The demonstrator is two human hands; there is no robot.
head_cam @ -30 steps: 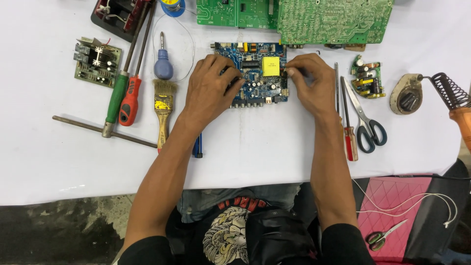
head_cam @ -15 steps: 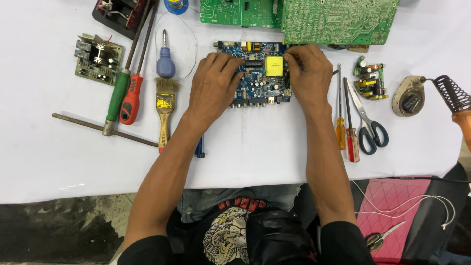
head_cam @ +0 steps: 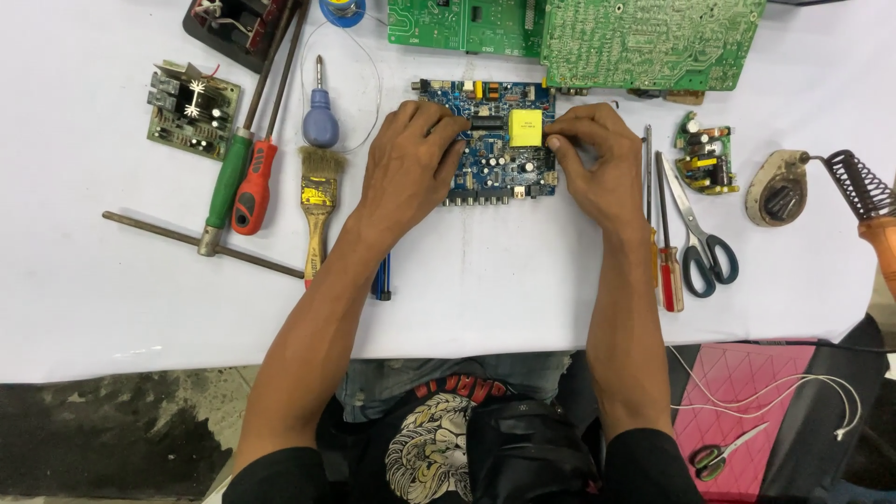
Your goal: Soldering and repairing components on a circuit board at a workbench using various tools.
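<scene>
Your left hand point(head_cam: 411, 163) lies flat over the left part of the blue circuit board point(head_cam: 499, 159), fingers spread and pressing it onto the white worktop point(head_cam: 495, 280). Your right hand point(head_cam: 597, 159) rests at the board's right edge, thumb and forefinger pressed together just beside the yellow block point(head_cam: 525, 128); what they pinch is too small to tell. The board sits at the middle of the worktop, just below the big green circuit boards point(head_cam: 644, 42). A paintbrush point(head_cam: 317, 205) lies left of your left wrist, and scissors point(head_cam: 700, 233) lie right of your right hand, next to two thin screwdrivers point(head_cam: 665, 252)
</scene>
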